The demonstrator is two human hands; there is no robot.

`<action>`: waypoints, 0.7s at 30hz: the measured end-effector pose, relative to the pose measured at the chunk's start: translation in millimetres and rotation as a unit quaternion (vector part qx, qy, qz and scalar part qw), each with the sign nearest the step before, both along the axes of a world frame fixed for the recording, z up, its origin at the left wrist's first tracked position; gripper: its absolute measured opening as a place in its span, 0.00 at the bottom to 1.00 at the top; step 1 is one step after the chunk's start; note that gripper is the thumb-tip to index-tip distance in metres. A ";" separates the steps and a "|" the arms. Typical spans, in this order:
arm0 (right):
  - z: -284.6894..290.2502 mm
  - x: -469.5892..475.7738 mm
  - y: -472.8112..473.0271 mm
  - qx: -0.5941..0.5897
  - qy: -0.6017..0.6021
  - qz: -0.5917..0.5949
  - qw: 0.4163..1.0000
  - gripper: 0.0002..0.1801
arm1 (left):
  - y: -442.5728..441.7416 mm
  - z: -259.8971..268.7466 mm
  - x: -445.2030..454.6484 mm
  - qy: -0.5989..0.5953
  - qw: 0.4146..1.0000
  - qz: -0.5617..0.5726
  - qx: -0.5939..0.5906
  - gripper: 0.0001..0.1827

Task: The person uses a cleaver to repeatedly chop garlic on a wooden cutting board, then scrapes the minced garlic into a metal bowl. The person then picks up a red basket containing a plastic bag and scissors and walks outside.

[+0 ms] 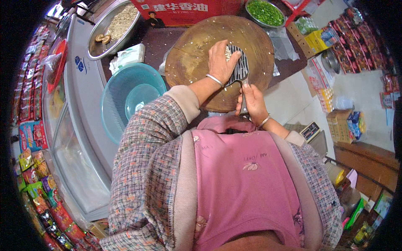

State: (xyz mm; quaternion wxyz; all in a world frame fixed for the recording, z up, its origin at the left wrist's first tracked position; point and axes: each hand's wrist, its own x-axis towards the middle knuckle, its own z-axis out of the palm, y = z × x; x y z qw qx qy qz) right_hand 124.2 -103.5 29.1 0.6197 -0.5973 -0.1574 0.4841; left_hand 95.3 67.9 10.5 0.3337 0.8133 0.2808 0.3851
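A round wooden chopping block (188,56) lies before me, dotted with small pale bits. On it rests a cleaver (242,67) with a dark-and-silver patterned blade, its handle pointing towards me. My right hand (252,102) is closed round that handle. My left hand (222,61) lies at the blade's left side, thumb on the blade, fingers bent over a small heap of chopped pale food (228,54). Whether the left fingers grip any of the heap is hidden. At the upper left, a steel bowl (94,47) holds chopped pale food and two brown mushroom caps (103,38).
Left of the block stand a teal plastic basin (110,103), a pack of tissues (130,55) and a grey chest freezer (84,94). Behind it are a red carton (188,11) and a bowl of chopped green onions (265,13). A scale (311,131) stands at the right.
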 end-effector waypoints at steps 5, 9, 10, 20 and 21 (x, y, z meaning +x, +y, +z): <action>13.6 -16.4 7.9 -0.008 0.011 0.012 1.000 0.15 | -2.2 3.0 -13.7 -0.021 0.999 0.036 0.004 0.29; 31.7 -29.4 12.6 -0.029 0.025 0.024 0.999 0.16 | -0.5 7.6 -28.7 -0.023 0.999 0.034 -0.001 0.28; 36.6 -31.3 15.0 -0.015 0.026 0.030 0.999 0.16 | 0.9 10.0 -31.4 -0.042 0.998 0.049 0.010 0.26; 117.0 -54.1 100.0 0.139 -0.054 0.111 0.983 0.16 | 91.0 122.0 -68.0 -0.178 0.962 0.119 0.170 0.18; 129.0 -60.0 114.8 0.154 -0.070 0.117 0.979 0.16 | 105.2 141.5 -76.5 -0.192 0.954 0.123 0.194 0.18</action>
